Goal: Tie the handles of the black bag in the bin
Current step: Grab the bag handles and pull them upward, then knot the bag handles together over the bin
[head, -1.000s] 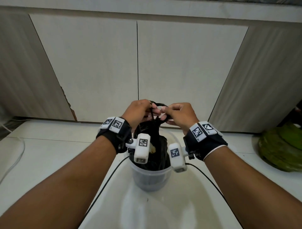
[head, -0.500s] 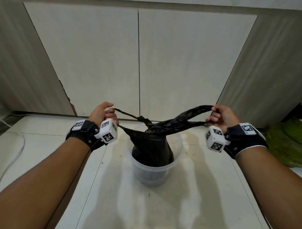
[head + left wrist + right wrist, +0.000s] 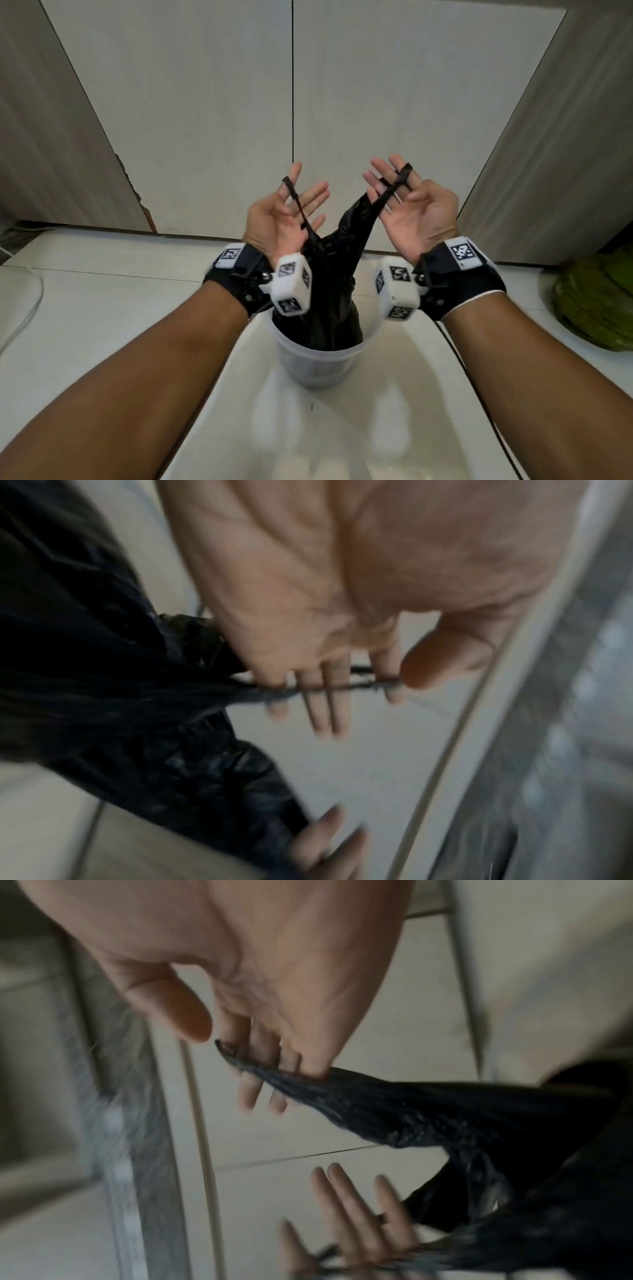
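Observation:
A black bag point(image 3: 329, 274) stands in a translucent bin point(image 3: 318, 363) on the white surface, its neck drawn up between my wrists. Both hands are raised above it, palms toward me, fingers straight and spread. A thin left handle point(image 3: 296, 202) loops over a fingertip of my left hand point(image 3: 291, 212). The wider right handle point(image 3: 394, 185) lies across the fingers of my right hand point(image 3: 407, 212). In the blurred left wrist view the strand point(image 3: 359, 685) crosses the left fingers point(image 3: 325, 696). The right wrist view shows the handle point(image 3: 260, 1069) draped over the right fingers point(image 3: 250, 1093).
Pale cabinet doors point(image 3: 205, 102) stand close behind the bin. A green heap point(image 3: 596, 308) lies at the right edge. A white cable point(image 3: 30, 308) curves at the far left, and a dark cable point(image 3: 455, 353) runs under my right forearm.
Half a second ago both hands were curled on the handles and pulled wide apart. They have since come inward and up, and their fingers have straightened, leaving the handles hanging over them.

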Motion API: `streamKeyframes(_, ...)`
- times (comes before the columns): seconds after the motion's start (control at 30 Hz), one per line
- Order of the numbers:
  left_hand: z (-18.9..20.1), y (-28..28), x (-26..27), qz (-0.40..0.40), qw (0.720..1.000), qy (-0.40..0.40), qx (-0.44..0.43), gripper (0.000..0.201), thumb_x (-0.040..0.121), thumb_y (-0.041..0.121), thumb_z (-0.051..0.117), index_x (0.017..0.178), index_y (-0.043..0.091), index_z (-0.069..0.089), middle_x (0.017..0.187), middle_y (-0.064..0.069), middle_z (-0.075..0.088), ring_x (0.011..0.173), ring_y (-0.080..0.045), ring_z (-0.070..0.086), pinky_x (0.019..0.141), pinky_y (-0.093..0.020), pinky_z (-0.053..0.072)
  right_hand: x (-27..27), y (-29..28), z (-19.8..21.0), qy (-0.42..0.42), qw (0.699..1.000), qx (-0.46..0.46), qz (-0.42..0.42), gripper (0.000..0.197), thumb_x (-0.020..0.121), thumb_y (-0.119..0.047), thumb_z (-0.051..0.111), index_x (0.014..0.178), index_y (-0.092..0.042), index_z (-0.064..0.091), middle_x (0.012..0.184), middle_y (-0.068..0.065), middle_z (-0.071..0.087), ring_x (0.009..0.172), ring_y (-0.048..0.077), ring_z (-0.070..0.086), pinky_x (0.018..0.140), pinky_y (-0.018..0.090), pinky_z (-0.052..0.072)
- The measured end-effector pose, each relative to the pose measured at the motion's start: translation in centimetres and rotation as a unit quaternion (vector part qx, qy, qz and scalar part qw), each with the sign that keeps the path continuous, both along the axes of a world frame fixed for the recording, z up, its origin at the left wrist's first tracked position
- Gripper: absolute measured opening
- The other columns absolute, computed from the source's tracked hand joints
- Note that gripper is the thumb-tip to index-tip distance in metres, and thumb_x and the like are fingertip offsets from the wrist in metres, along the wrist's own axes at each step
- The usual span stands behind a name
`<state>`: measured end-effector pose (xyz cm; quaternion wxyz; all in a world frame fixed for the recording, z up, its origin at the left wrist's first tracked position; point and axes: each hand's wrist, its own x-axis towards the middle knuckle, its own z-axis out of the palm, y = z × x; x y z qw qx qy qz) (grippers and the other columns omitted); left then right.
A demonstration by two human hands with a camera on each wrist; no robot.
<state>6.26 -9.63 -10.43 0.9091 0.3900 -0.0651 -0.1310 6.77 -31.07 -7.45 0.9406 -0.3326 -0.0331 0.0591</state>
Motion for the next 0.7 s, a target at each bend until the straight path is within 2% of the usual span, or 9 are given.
streamKeyframes(0.1,-0.5,-1.5,0.6,0.121,0.936,-0.153,0.294,0.091,0.062,-0.002,0.036,0.145,0.033,0.052,0.154,0.002,0.051,0.134,-0.016,0.051,0.112,-0.038,0.034,0.8,0.8,-1.0,-0.082,0.948,-0.272,-0.141,0.062,0.089,0.010,0.039,0.149,-0.005,0.046,0.153,0.016,0.051,0.141,0.028,0.049,0.121,0.040,0.034)
streamKeyframes(0.17,-2.1,-1.5,1.1,0.150,0.824,-0.242,0.489,0.088,0.073,-0.005,0.036,0.148,0.038,0.047,0.156,0.003,0.044,0.144,-0.022,0.038,0.117,-0.041,0.031,0.7,0.5,-2.4,-0.212,0.799,-0.532,-0.184,0.070,0.085,0.004,0.033,0.151,-0.012,0.046,0.156,0.007,0.047,0.147,0.019,0.040,0.123,0.036,0.028)
streamKeyframes(0.23,-3.4,-0.8,1.9,0.149,0.712,-0.260,0.635,0.086,0.078,0.000,0.038,0.152,0.043,0.037,0.159,-0.016,0.037,0.155,-0.035,0.017,0.124,-0.046,0.017,0.9,-0.5,-3.8,-0.305,0.609,-0.716,-0.154,0.084,0.073,-0.022,0.025,0.155,-0.017,0.040,0.160,0.010,0.043,0.153,0.029,0.028,0.125,0.041,0.024)
streamKeyframes(0.33,-3.6,0.9,3.2,0.086,0.504,-0.240,0.825,0.082,0.081,0.021,0.040,0.158,0.042,0.020,0.132,-0.024,0.060,0.131,-0.043,0.051,0.116,-0.065,0.025,2.0,-2.7,-4.2,-0.322,0.364,-0.865,-0.126,0.093,0.069,-0.031,0.018,0.162,-0.028,0.019,0.147,0.018,0.056,0.140,0.044,0.042,0.116,0.051,0.031)
streamKeyframes(0.4,-2.3,2.0,3.6,0.015,0.425,-0.183,0.887,0.072,0.089,0.027,0.041,0.157,0.043,0.023,0.131,-0.015,0.065,0.120,-0.039,0.060,0.112,-0.066,0.028,2.6,-4.2,-4.1,-0.316,0.254,-0.911,-0.069,0.091,0.080,-0.020,0.033,0.162,-0.034,-0.001,0.122,0.015,0.068,0.108,0.040,0.058,0.099,0.046,0.043)
streamKeyframes(0.5,-0.4,3.1,3.4,-0.060,0.352,-0.189,0.915,0.051,0.093,0.023,0.046,0.143,0.032,0.054,0.131,-0.011,0.069,0.114,-0.034,0.066,0.094,-0.041,0.049,2.3,-5.4,-3.5,-0.253,0.203,-0.946,0.029,0.088,0.086,-0.024,0.049,0.160,-0.043,0.004,0.112,0.010,0.071,0.079,0.032,0.057,0.059,0.033,0.041)
streamKeyframes(0.57,0.2,3.7,3.2,-0.124,0.317,-0.186,0.922,0.044,0.090,0.011,0.050,0.129,0.027,0.065,0.101,-0.004,0.079,0.088,-0.022,0.074,0.080,-0.032,0.055,1.7,-5.7,-2.8,-0.225,0.182,-0.955,0.064,0.066,0.085,-0.036,0.050,0.150,-0.037,0.036,0.109,0.010,0.070,0.080,0.033,0.061,0.058,0.031,0.044)
streamKeyframes(0.63,0.4,4.3,3.0,-0.191,0.353,-0.138,0.905,0.043,0.087,0.003,0.054,0.118,0.029,0.068,0.073,0.001,0.078,0.054,-0.010,0.070,0.074,-0.031,0.060,1.3,-6.0,-2.3,-0.184,0.228,-0.949,0.113,0.042,0.085,-0.039,0.052,0.123,-0.026,0.065,0.083,0.009,0.067,0.076,0.031,0.063,0.063,0.034,0.048)
streamKeyframes(0.7,0.4,5.2,2.7,-0.261,0.429,-0.094,0.859,0.035,0.085,0.006,0.061,0.110,0.026,0.073,0.073,-0.004,0.080,0.044,-0.009,0.063,0.073,-0.034,0.061,1.2,-6.4,-2.2,-0.117,0.365,-0.902,0.199,0.032,0.081,-0.036,0.055,0.088,-0.015,0.078,0.055,0.007,0.062,0.058,0.024,0.060,0.063,0.033,0.048)
